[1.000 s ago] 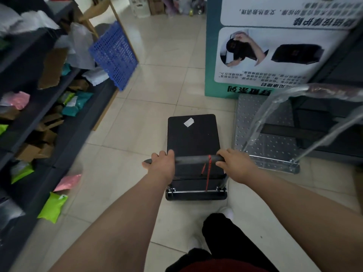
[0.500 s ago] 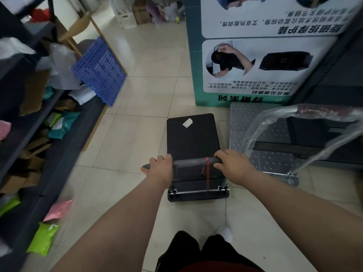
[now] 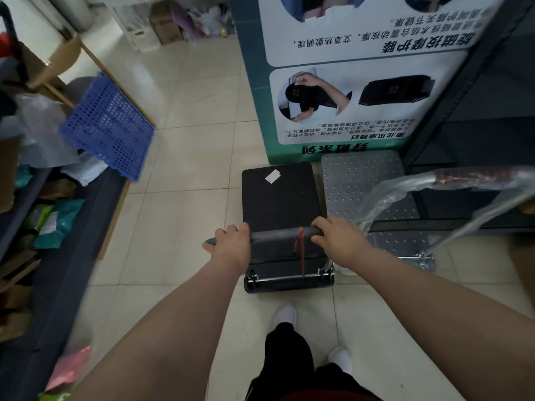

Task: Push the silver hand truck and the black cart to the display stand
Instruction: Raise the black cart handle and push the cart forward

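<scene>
A: Hands?

B: Both on the black cart. Left hand wrapped round the left end of its handle bar, right hand wrapped round the right end. Fists closed tight on the bar, arms out straight.

A: Where's the cart?

B: On the tile floor, right in front of the person. Front edge looks up against the base of the display stand, the teal one w/ the white poster. Can't tell if it's actually touching. White sticker on the deck near the front. Red string tied on the bar, hanging down.

A: Silver hand truck?

B: Just beside the cart, on its right. Dotted metal deck, front also near the stand's base. Its handle is wrapped in clear plastic, nobody holding it.

A: Anything else?

B: Blue perforated crate leaning on the shelves at left, packets & boxes on them, blurry. Dark rack at right. Black trousers and white shoes at the bottom.
</scene>
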`<control>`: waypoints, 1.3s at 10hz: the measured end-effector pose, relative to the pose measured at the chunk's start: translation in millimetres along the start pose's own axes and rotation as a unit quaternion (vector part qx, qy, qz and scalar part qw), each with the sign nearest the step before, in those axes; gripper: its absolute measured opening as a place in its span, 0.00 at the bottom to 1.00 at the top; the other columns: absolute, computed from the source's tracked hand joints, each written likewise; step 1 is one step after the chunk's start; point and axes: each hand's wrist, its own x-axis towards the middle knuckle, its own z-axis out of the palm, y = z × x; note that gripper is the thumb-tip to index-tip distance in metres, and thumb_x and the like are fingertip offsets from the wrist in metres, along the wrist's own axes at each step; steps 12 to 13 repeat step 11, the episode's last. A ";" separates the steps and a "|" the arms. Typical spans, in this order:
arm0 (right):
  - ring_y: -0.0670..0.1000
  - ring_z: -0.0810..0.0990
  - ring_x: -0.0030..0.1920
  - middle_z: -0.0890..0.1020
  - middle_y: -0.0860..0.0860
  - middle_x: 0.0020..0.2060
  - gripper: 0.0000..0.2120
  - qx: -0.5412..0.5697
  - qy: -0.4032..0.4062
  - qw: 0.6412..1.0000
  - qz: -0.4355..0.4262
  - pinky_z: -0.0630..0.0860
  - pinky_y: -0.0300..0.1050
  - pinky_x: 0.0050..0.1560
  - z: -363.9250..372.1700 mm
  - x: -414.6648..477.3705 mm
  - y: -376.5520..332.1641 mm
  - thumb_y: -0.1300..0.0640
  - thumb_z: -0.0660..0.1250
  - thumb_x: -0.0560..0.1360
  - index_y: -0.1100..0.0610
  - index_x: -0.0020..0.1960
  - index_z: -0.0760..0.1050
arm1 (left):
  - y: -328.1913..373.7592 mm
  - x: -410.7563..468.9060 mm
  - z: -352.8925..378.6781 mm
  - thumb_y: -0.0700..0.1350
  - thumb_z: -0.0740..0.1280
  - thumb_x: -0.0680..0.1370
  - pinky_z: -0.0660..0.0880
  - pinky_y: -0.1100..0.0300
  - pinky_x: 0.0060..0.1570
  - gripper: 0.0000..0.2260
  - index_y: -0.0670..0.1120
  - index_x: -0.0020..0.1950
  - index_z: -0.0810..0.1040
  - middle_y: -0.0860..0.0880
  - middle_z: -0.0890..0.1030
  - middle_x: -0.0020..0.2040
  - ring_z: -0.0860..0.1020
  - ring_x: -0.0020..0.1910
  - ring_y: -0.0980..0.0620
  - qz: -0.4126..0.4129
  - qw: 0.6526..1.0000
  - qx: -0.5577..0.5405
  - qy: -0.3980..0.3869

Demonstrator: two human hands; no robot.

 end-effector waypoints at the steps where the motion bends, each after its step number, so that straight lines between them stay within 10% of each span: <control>1: 0.57 0.74 0.56 0.75 0.53 0.55 0.14 -0.004 -0.025 1.000 0.014 0.69 0.52 0.54 -7.9 24.8 -3.6 0.46 0.58 0.78 0.49 0.61 0.67 | -3.0 24.4 -11.8 0.35 0.65 0.75 0.67 0.38 0.59 0.17 0.49 0.60 0.67 0.46 0.71 0.59 0.67 0.60 0.42 0.009 1.000 -0.001 0.006; 7: 0.57 0.73 0.57 0.76 0.54 0.56 0.14 0.019 -0.010 0.996 0.086 0.67 0.51 0.56 -23.3 59.1 -14.0 0.49 0.58 0.78 0.51 0.62 0.69 | -1.0 81.6 -40.6 0.31 0.64 0.70 0.63 0.32 0.60 0.26 0.48 0.65 0.64 0.44 0.69 0.62 0.65 0.62 0.41 0.056 0.998 0.030 -0.005; 13: 0.57 0.69 0.65 0.69 0.55 0.67 0.25 0.024 -0.021 0.993 0.111 0.68 0.54 0.64 -46.2 23.2 -9.0 0.46 0.57 0.78 0.52 0.72 0.60 | 1.7 58.4 -46.1 0.52 0.64 0.77 0.65 0.36 0.61 0.24 0.52 0.71 0.61 0.46 0.67 0.68 0.64 0.66 0.43 0.127 0.991 0.014 0.044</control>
